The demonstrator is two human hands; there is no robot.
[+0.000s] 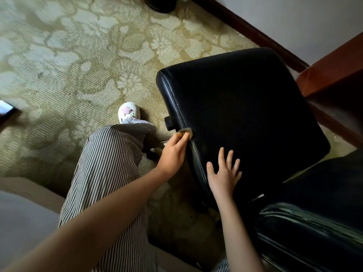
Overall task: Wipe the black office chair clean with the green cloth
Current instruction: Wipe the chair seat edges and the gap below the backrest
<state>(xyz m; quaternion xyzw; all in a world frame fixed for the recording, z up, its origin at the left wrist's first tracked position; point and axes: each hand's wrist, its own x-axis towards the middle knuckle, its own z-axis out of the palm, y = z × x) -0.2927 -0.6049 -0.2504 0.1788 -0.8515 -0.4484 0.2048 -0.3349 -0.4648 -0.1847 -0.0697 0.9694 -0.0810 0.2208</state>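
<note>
Leather, black and smooth with a soft sheen, covers the black office chair point(245, 114), whose seat is a broad, rounded square pad edged by a line of pale stitching. The green cloth point(185, 132) is a small crumpled wad, dull and faded in this light, pressed against the stitched seam on the seat's left edge. The left grip point(172, 154) is clenched round it, fingers curled and pinching the cloth to the leather. The right grip point(224, 175) is released: it lies flat on the seat near the same edge, fingers straight and spread, holding nothing. A short black knob point(170, 122) juts from under the seat just beyond the cloth. At lower right a glossy, creased black part of the chair point(314, 232) catches streaks of light. Under the chair lies a woven carpet point(78, 55), olive and cream with a large floral pattern. Loose trousers point(106, 163) in thin dark and white stripes fall to a white moulded clog point(128, 112). Reddish-brown polished wood point(334, 75) stands beside the seat's far right side.
</note>
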